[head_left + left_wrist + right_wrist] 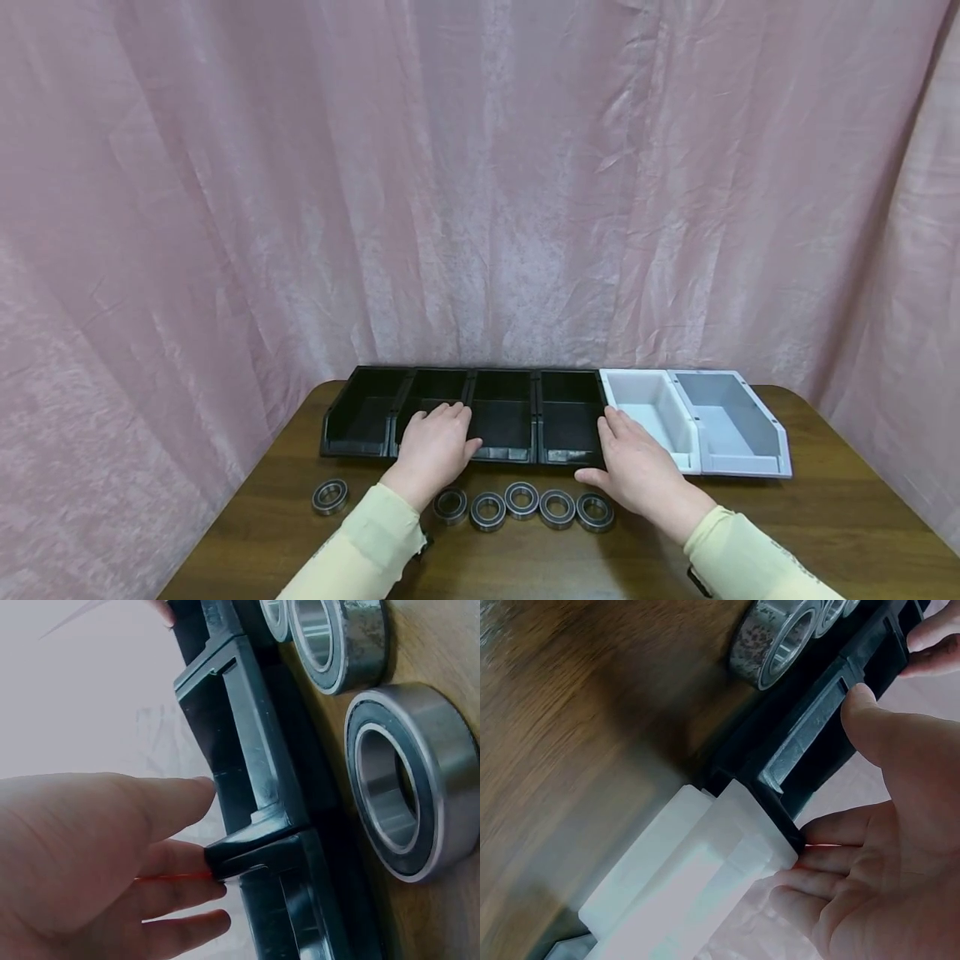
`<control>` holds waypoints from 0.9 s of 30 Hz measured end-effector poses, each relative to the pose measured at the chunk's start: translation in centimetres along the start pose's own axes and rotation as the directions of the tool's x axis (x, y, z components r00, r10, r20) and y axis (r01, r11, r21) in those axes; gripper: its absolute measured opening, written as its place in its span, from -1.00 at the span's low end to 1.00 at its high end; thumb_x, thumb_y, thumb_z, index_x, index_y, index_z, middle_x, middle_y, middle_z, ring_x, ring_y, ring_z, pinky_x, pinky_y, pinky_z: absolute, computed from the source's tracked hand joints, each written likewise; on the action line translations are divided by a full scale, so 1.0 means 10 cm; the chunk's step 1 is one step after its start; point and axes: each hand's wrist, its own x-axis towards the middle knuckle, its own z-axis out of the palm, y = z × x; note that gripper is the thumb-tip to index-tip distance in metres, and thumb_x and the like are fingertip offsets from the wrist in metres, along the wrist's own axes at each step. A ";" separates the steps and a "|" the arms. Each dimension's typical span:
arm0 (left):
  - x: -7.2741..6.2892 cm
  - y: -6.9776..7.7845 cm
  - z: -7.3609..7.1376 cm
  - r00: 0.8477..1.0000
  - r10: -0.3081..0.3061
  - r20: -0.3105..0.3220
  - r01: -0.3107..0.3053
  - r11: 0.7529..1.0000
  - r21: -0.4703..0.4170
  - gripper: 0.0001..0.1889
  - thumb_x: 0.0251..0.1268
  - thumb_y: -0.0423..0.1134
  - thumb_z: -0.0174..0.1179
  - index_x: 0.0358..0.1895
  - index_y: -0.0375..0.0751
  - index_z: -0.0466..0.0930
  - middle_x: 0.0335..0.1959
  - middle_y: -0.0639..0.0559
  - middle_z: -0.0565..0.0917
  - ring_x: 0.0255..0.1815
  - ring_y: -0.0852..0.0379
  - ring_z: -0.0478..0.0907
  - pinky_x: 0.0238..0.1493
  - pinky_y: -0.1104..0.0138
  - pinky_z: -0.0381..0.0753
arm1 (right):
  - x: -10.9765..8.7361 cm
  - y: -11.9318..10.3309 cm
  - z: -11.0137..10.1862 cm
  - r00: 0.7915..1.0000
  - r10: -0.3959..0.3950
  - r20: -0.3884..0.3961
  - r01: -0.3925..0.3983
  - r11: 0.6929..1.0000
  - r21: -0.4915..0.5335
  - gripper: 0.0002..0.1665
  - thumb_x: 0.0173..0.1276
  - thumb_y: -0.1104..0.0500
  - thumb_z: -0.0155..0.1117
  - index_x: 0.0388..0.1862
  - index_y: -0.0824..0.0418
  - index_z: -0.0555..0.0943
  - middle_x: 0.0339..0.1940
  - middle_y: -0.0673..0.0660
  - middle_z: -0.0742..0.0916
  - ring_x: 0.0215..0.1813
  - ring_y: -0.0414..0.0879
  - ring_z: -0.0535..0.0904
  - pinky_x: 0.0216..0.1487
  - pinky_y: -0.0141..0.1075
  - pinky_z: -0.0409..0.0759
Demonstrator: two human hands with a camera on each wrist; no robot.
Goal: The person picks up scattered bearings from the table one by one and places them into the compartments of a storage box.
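A row of several black bins (502, 456) stands at the back of the table, followed by a white bin (686, 462) and a grey bin (780, 454). My left hand (435, 447) reaches over the front of the black bins, its fingers extended at the wall between two of them. At the seam between the last black bin and the white one, my right hand (636, 467) has its fingertips right at the edge, thumb spread. Several ball bearings (543, 508) lie in a line before the bins, between my wrists. Neither hand grips anything.
One more bearing (318, 498) lies apart on the left of the wooden table (510, 571). Pink curtains (480, 183) hang close behind the bins and along both sides.
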 end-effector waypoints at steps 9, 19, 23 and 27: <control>-0.01 -0.07 -0.01 0.999 -0.042 -0.012 0.042 0.999 0.004 -0.44 0.52 0.05 0.43 0.35 -0.29 0.71 0.38 -0.19 0.72 0.43 -0.16 0.64 0.36 -0.14 0.65 | 0.05 -0.09 -0.01 1.000 -0.004 0.022 0.003 1.000 0.026 0.08 0.38 -0.21 0.62 0.41 0.68 0.49 0.49 0.63 0.52 0.55 0.49 0.46 0.56 0.18 0.44; -0.01 -0.11 -0.01 0.999 -0.049 -0.021 0.049 0.999 -0.004 -0.46 0.51 0.03 0.45 0.32 -0.30 0.73 0.35 -0.21 0.73 0.41 -0.17 0.65 0.35 -0.14 0.66 | 0.05 -0.14 0.00 1.000 -0.013 0.016 0.013 0.999 0.033 0.07 0.37 -0.19 0.63 0.42 0.66 0.50 0.50 0.62 0.52 0.54 0.47 0.47 0.56 0.16 0.45; -0.03 -0.15 -0.02 0.998 -0.051 -0.036 0.052 0.999 0.012 -0.48 0.49 0.03 0.47 0.28 -0.29 0.75 0.32 -0.20 0.75 0.39 -0.17 0.67 0.32 -0.12 0.68 | 0.06 -0.15 0.02 0.999 -0.037 -0.003 0.037 0.999 0.035 0.05 0.36 -0.17 0.64 0.41 0.65 0.51 0.50 0.61 0.53 0.54 0.47 0.49 0.56 0.15 0.46; -0.04 -0.17 -0.02 0.997 -0.053 -0.048 0.055 0.998 0.028 -0.49 0.48 0.03 0.48 0.27 -0.29 0.76 0.31 -0.19 0.76 0.39 -0.17 0.67 0.33 -0.12 0.68 | 0.06 -0.17 0.02 0.999 -0.051 -0.015 0.052 0.998 0.045 0.03 0.36 -0.16 0.65 0.41 0.65 0.52 0.50 0.61 0.53 0.54 0.47 0.49 0.56 0.16 0.46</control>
